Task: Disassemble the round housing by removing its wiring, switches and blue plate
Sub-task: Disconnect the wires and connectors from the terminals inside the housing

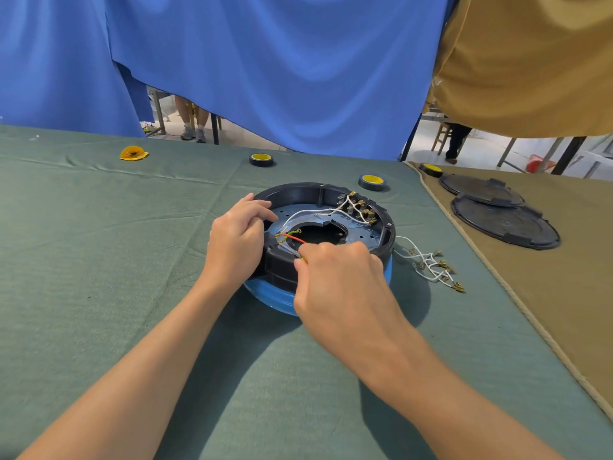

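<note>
- Right hand (335, 270): fingertips pinch a wire lead (292, 252) at the near wall of the round housing (298, 190), mid-counter (99, 260). Risk: a sharp tug may tear the terminal.
- Left hand (237, 240): fingers curled over the near-left rim. Risk: if the grip slips, the housing skids.
- Red wire (293, 239), white wiring (308, 212): could snag.
- Blue plate (358, 227), switches (361, 207): still fitted.

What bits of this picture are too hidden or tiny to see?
- Head view: fingertips of the right hand, tucked under it, pinching the wires.
- Head view: round housing, left rim under the left hand.
- Head view: tape roll label, too small.
- Head view: person past blue curtain, only legs.
</note>
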Demonstrator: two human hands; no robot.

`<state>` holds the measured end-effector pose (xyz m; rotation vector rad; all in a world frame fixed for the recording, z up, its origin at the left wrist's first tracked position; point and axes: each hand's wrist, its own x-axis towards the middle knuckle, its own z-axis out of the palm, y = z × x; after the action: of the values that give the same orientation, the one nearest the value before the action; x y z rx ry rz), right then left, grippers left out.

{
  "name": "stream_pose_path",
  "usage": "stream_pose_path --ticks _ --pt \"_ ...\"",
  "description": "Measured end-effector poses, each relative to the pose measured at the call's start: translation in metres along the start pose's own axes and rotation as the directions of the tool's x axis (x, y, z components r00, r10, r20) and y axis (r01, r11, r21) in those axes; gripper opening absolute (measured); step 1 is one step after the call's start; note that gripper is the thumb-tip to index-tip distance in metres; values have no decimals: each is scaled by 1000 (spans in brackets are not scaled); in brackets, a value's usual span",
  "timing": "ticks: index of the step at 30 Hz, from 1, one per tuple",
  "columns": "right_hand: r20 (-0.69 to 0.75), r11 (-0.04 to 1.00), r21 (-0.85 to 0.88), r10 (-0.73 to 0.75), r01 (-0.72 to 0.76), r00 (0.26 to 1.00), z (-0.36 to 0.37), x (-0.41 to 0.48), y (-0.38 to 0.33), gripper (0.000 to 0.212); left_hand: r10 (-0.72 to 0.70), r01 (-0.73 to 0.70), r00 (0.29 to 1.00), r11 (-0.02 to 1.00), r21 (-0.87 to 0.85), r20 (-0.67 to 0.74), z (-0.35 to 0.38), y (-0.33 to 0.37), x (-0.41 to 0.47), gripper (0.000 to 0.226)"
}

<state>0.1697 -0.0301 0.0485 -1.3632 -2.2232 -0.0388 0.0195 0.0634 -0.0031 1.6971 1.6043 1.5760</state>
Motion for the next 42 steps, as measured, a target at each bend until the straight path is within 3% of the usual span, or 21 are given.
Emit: stream_pose_path --ticks 9,21,26,35,37,40,42 --pt "156 977 213 0 -34 988 -19 10 36 28 17 -17 1000 1000 3 -5 -2 1 -2 41" --pt "7 996 62 60 -60 998 -4 1 4 25 5 -5 1000 1000 1 -20 1 -1 -2 43" --pt "-13 998 6 62 -62 998 -4 -1 -11 8 12 -12 1000 1000 0 -20 1 -1 -2 43" --pt "-19 996 56 69 -67 997 -13 -1 -22 12 13 -13 1000 1000 11 -13 1 -1 -1 41" --pt "-28 996 26 83 -82 996 -9 -1 -22 6 12 -12 1000 1000 9 -16 1 -1 -1 41" --pt "-7 991 -95 95 -95 995 1 -4 -21 17 16 -15 999 1000 26 -33 3 1 -3 42" --pt "4 994 -42 102 -102 995 1 -2 -15 11 18 -17 999 999 28 -38 2 1 -4 41"
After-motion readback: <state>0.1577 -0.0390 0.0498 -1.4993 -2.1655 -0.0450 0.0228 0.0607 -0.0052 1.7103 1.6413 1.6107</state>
